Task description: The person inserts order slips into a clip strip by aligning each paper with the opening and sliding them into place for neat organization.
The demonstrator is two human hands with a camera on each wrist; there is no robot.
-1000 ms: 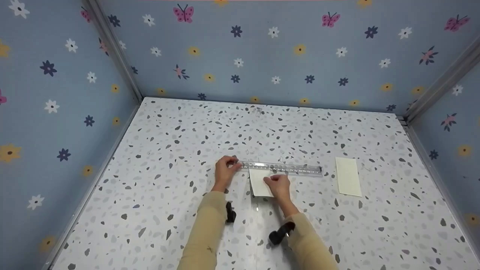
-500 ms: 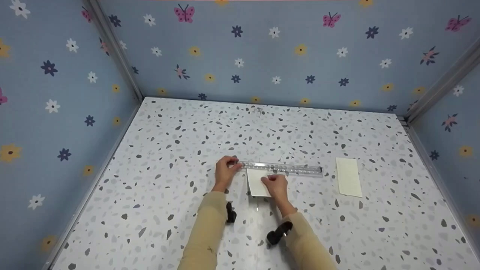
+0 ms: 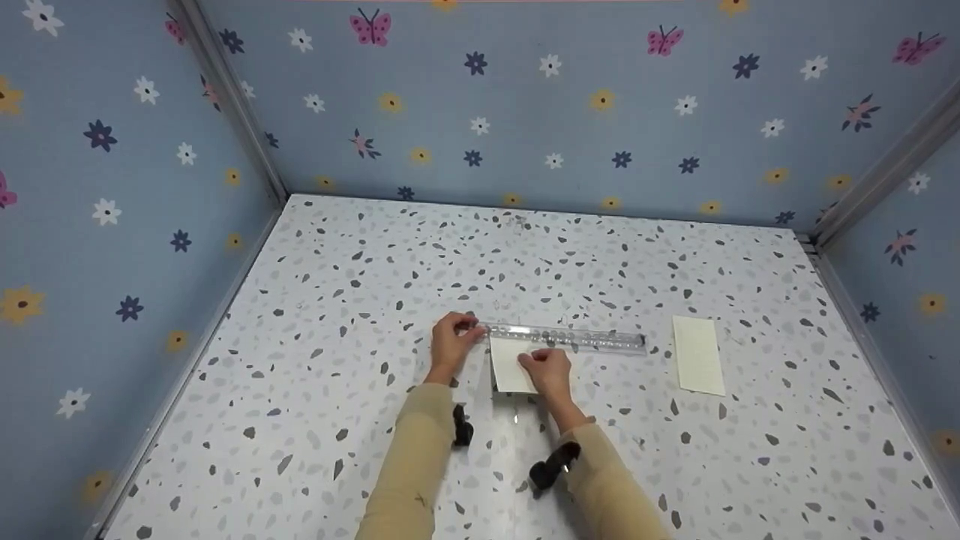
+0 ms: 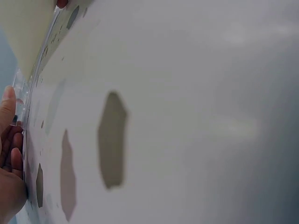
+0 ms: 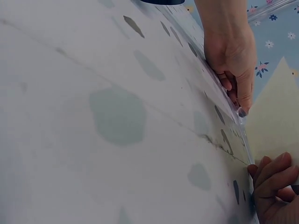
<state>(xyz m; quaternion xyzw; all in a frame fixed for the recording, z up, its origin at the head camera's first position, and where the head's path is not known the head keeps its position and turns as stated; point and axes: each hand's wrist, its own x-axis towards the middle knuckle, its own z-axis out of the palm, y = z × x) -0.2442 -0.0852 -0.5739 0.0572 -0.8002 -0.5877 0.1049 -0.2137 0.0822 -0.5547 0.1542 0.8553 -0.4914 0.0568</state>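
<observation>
The head view is showing both hands near the middle of the frame: the left hand (image 3: 450, 343) is pinching the left end of a clear plastic strip (image 3: 592, 340) between thumb and fingers, and the right hand (image 3: 551, 371) is pinching a cream sheet of paper (image 3: 508, 369) just below the strip. Only that view is taking in the strip's full length and a second sheet (image 3: 698, 355), which is lying apart at the right of the frame on the speckled table (image 3: 360, 255). The wrist views are revealing the paper's slant: it is tilting up off the table, one edge meeting the strip. Whether that edge is lying under the strip or only against it, one cannot tell. The paper is looking plain and smooth; the strip is looking see-through, with round marks running along it. Beige sleeves (image 3: 409, 450) are covering both forearms.
</observation>
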